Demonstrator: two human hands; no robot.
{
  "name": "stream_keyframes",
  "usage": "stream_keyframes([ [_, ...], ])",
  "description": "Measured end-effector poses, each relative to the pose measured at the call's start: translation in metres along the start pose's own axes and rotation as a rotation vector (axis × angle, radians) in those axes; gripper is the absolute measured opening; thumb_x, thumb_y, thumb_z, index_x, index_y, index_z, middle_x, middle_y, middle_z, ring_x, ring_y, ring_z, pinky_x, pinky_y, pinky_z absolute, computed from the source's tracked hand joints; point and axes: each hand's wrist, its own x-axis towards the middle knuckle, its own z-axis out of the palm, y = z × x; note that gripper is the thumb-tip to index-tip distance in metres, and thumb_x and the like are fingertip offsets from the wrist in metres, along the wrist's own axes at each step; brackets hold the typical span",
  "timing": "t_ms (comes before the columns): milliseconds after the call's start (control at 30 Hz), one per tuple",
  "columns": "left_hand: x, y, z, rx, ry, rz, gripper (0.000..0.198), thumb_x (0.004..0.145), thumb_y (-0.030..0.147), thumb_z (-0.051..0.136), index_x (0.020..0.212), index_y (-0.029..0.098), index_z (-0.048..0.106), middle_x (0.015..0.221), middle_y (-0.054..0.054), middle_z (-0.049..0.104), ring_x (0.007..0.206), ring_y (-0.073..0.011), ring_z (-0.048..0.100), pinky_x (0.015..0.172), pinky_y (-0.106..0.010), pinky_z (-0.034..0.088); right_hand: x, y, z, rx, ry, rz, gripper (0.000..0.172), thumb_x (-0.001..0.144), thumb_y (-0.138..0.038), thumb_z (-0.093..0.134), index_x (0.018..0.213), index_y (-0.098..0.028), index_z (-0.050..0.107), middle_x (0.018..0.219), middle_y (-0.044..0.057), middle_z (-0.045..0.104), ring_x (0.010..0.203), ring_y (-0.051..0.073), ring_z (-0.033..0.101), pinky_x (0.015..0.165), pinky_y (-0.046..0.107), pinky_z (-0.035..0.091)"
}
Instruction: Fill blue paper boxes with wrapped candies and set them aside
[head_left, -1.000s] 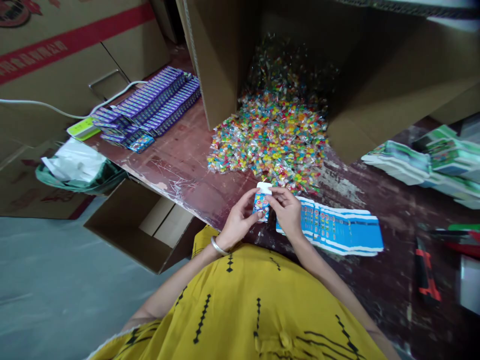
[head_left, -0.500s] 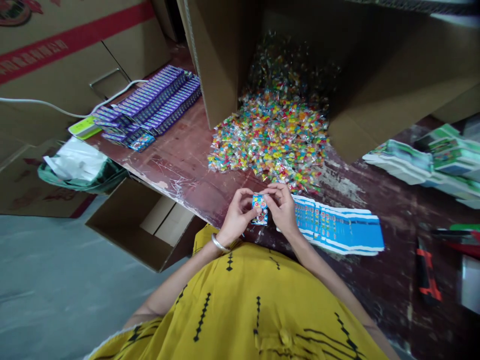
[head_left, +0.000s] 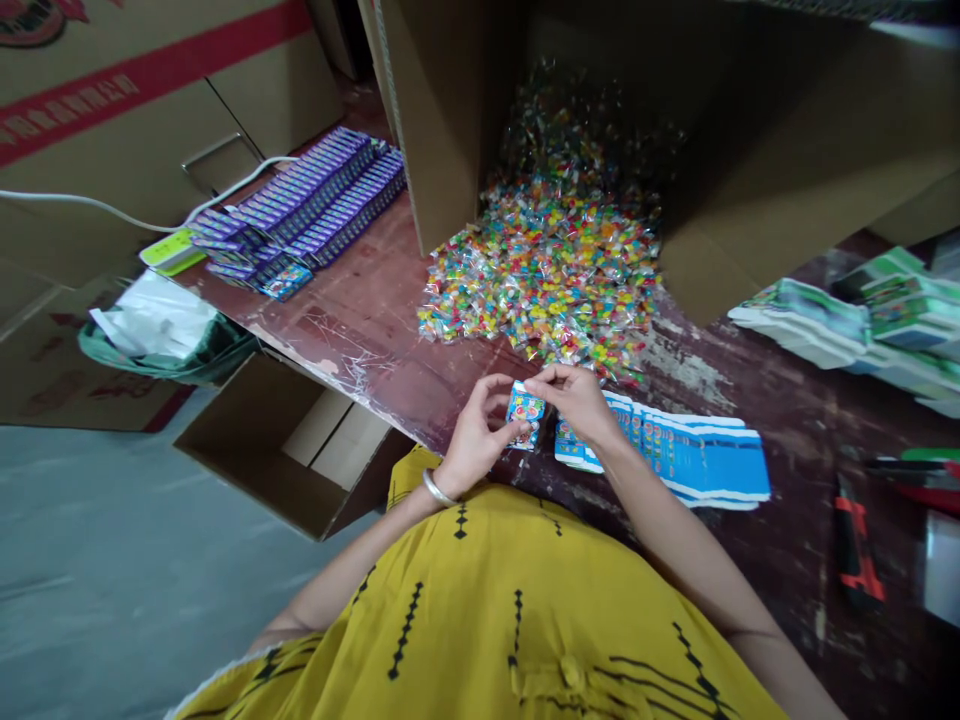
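Note:
My left hand (head_left: 478, 435) is closed around a small blue printed carton (head_left: 523, 418), its thumb across the front. At the carton's top edge, my right hand (head_left: 576, 402) pinches the upper end between thumb and fingers. To the right of it lies an overlapping row of flat blue cartons (head_left: 701, 465) with white edges, partly covered by my right wrist. Beyond both hands spreads a heap of small clear packets of colourful candy (head_left: 551, 270), spilling out of a large cardboard box (head_left: 442, 120) on its side.
Purple small boxes (head_left: 322, 195) stand in rows at the back left, near a green power strip (head_left: 172, 252). An open cardboard box (head_left: 262, 440) sits below the table's left edge. Green-and-white cartons (head_left: 817, 320) and a black-and-orange utility knife (head_left: 857, 545) lie at right.
My right hand has shifted slightly right and turned, its fingers now at the carton's top edge. My left hand keeps holding the carton in nearly the same spot.

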Motion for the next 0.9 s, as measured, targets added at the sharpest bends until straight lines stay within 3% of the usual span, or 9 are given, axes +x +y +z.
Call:
stream_keyframes([
  [167,-0.002,0.003,-0.003,0.024,-0.039,0.02,0.061,0.077,0.026,0.072,0.13,0.023,0.041,0.102,-0.006,0.065,0.086,-0.0179,0.064,0.071,-0.026,0.052,0.006,-0.001,-0.005,0.038,-0.058,0.034,0.027,0.066,-0.042,0.08,0.068,-0.019,0.067,0.065,-0.002,0.064,0.059,0.013,0.056,0.059,0.027,0.046],
  [300,0.001,0.004,-0.008,0.021,-0.05,0.023,0.06,0.079,0.027,0.071,0.132,0.023,0.044,0.1,-0.005,0.065,0.085,-0.0173,0.063,0.071,-0.026,0.052,0.002,-0.002,-0.006,-0.082,-0.072,-0.087,0.025,0.075,-0.042,0.074,0.069,-0.019,0.066,0.07,0.0,0.065,0.066,0.015,0.058,0.065,0.028,0.047],
  [433,0.002,-0.001,-0.007,-0.058,-0.036,0.022,0.045,0.079,0.027,0.071,0.118,0.019,0.052,0.101,-0.006,0.065,0.089,-0.0173,0.062,0.076,-0.026,0.051,-0.007,-0.004,-0.002,-0.19,-0.075,-0.25,0.02,0.084,-0.036,0.065,0.073,-0.019,0.066,0.082,0.003,0.066,0.079,0.017,0.062,0.075,0.03,0.049],
  [567,0.003,-0.006,-0.016,-0.068,-0.059,-0.002,0.04,0.079,0.028,0.07,0.114,0.02,0.052,0.097,-0.005,0.065,0.085,-0.0163,0.062,0.075,-0.026,0.051,-0.014,-0.003,0.003,-0.283,-0.096,-0.261,0.015,0.088,-0.034,0.06,0.088,-0.022,0.07,0.1,0.006,0.067,0.092,0.019,0.063,0.078,0.031,0.051],
  [633,0.011,-0.005,-0.039,0.041,-0.023,0.02,0.04,0.08,0.027,0.068,0.116,0.02,0.052,0.097,-0.005,0.064,0.084,-0.016,0.062,0.074,-0.026,0.051,-0.016,-0.001,0.003,-0.33,-0.073,-0.239,0.026,0.089,-0.036,0.059,0.112,-0.027,0.066,0.119,0.007,0.062,0.104,0.021,0.06,0.078,0.031,0.052],
  [700,0.024,-0.002,-0.078,0.259,0.076,0.045,0.042,0.08,0.026,0.066,0.119,0.02,0.053,0.096,-0.004,0.063,0.082,-0.0157,0.062,0.073,-0.026,0.05,-0.018,0.002,0.002,-0.345,-0.02,-0.208,0.039,0.089,-0.037,0.058,0.127,-0.029,0.056,0.126,0.008,0.059,0.106,0.022,0.06,0.077,0.032,0.054],
  [800,0.047,0.007,-0.151,0.732,0.228,0.036,0.046,0.078,0.023,0.063,0.123,0.02,0.056,0.097,-0.004,0.063,0.082,-0.0158,0.061,0.074,-0.026,0.048,-0.023,0.01,0.0,-0.368,-0.005,-0.162,0.031,0.09,-0.039,0.056,0.117,-0.026,0.062,0.117,0.008,0.062,0.097,0.021,0.063,0.076,0.032,0.054],
  [900,0.07,0.014,-0.214,0.827,0.237,-0.014,0.046,0.072,0.022,0.066,0.118,0.017,0.062,0.087,-0.003,0.064,0.074,-0.016,0.06,0.07,-0.026,0.047,-0.032,0.019,0.004,-0.4,-0.051,-0.127,0.025,0.091,-0.039,0.055,0.107,-0.025,0.066,0.112,0.007,0.064,0.094,0.02,0.063,0.075,0.031,0.054],
])
